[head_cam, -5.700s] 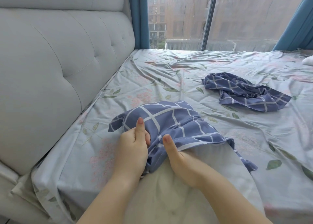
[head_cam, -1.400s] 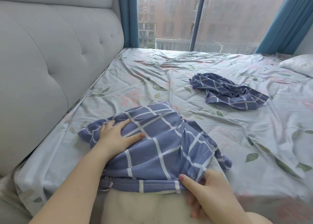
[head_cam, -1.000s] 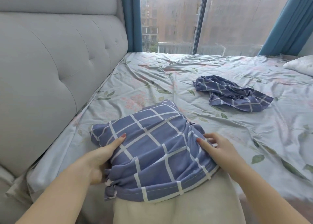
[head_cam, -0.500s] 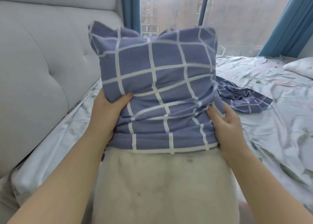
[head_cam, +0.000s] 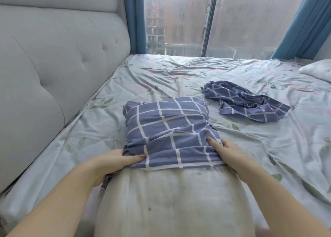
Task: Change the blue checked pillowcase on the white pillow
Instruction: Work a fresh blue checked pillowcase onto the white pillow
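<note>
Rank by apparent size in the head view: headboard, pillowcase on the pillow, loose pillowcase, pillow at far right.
1. headboard
2. pillowcase on the pillow
3. loose pillowcase, though farther off, so true size unsure
4. far-right pillow, cut off by the frame

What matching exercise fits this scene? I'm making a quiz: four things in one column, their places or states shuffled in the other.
1 white pillow
2 fitted pillowcase
3 loose pillowcase
4 left hand

A crumpled on the sheet, right
B grips the fitted pillowcase
C near half bare
D covers the pillow's far half

Pairs: 1-C, 2-D, 3-A, 4-B
</note>
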